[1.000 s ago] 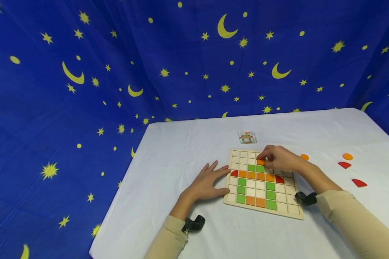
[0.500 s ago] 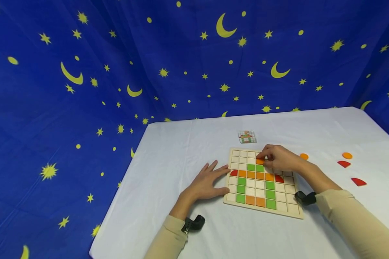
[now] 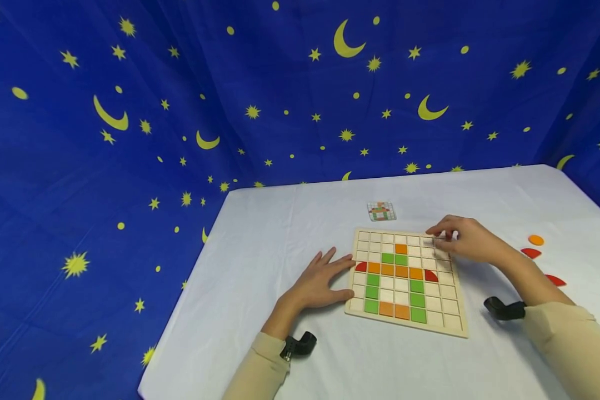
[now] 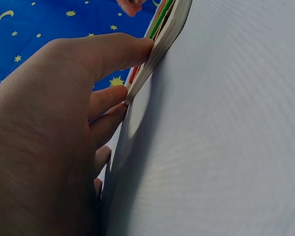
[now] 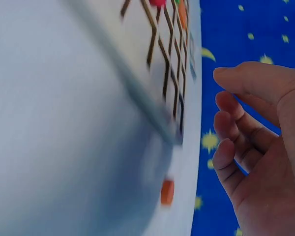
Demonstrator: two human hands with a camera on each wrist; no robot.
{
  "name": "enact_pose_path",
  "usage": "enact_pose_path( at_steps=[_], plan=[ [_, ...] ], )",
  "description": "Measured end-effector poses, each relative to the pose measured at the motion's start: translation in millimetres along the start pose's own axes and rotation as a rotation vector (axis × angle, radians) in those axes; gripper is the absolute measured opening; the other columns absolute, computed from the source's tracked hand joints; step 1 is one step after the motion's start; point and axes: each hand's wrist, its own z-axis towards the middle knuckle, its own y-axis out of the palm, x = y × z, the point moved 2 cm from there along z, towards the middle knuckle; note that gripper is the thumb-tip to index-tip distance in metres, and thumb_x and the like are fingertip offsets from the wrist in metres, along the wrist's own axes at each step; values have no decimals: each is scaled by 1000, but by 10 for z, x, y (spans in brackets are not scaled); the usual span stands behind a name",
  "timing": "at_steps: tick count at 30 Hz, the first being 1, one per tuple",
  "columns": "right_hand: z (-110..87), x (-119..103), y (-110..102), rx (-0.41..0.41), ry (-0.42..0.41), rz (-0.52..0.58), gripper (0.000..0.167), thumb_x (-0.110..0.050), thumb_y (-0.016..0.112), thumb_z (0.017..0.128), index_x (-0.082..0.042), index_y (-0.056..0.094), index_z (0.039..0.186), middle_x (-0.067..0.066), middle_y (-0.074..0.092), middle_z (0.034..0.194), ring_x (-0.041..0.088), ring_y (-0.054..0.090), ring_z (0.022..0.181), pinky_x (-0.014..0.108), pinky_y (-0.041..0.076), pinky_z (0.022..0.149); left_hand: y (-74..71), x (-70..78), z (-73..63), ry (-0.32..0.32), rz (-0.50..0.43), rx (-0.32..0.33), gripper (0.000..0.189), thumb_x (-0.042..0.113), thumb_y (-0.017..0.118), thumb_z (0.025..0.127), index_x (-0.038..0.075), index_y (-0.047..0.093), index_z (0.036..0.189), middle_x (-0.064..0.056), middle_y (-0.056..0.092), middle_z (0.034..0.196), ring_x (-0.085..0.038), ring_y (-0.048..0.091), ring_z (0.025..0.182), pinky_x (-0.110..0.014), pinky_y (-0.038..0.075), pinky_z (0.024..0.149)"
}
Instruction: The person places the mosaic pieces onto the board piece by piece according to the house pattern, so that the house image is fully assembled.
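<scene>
A wooden grid board lies on the white table, with green, orange and red tiles set in some of its cells. My left hand is spread at the board's left edge; its thumb and fingertips touch the rim in the left wrist view. My right hand hovers over the board's far right corner, fingers loosely bent and holding nothing. An orange tile sits in a cell above two green tiles. In the right wrist view an orange piece lies just past the board's corner; in the head view my right hand hides it.
Behind the board lies a small pattern card with a coloured grid. Off to the right are an orange disc, a red quarter-circle and another red piece partly covered by my forearm. A blue star-and-moon curtain surrounds the table.
My right hand has let go of the orange tile, which stays in its cell, and has moved right to the board's far corner. The left hand has stayed put.
</scene>
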Motion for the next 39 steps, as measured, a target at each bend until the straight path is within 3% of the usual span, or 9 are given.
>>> enact_pose_path(
  at_steps=[12, 19, 24, 28, 33, 39],
  plan=[
    [-543, 583, -356, 109, 160, -122, 31, -13, 73, 82, -3, 70, 111, 8, 63, 95, 23, 50, 78, 29, 40, 55, -6, -9, -6, -6, 9, 1, 71, 63, 55, 86, 30, 39, 148, 17, 27, 153, -17, 7, 145, -40, 2, 117],
    [-810, 934, -427, 139, 294, -161, 39, -21, 77, 80, 3, 68, 110, 13, 59, 89, 29, 48, 76, 36, 41, 57, -13, -13, -8, -4, 10, 3, 71, 62, 55, 87, 31, 39, 148, 18, 26, 153, -18, 7, 145, -40, 1, 117],
    [-951, 1117, -442, 158, 344, -190, 42, -20, 78, 79, 8, 66, 108, 13, 55, 82, 28, 46, 71, 34, 39, 52, -8, -17, -10, -3, 5, 4, 71, 62, 55, 87, 31, 39, 148, 17, 27, 153, -18, 8, 145, -40, 2, 117],
    [-1021, 1189, -450, 167, 377, -186, 45, -20, 76, 79, 12, 63, 109, 11, 48, 76, 24, 44, 63, 29, 33, 46, -4, -19, -9, -6, 6, 3, 71, 62, 55, 87, 31, 39, 148, 17, 27, 153, -18, 7, 145, -39, 1, 117],
    [-1048, 1180, -463, 143, 411, -166, 48, -21, 73, 81, 15, 60, 110, 11, 45, 73, 21, 44, 58, 28, 34, 43, -8, -16, -1, -5, 8, 1, 71, 63, 55, 87, 31, 38, 148, 18, 26, 153, -18, 7, 145, -40, 1, 117],
    [-1017, 1130, -435, 134, 367, -183, 45, -21, 76, 79, 13, 63, 107, 7, 48, 71, 22, 44, 60, 28, 35, 44, -6, 5, 11, -6, 9, -6, 70, 62, 55, 87, 31, 39, 148, 17, 27, 153, -18, 8, 145, -40, 2, 117]
  ],
)
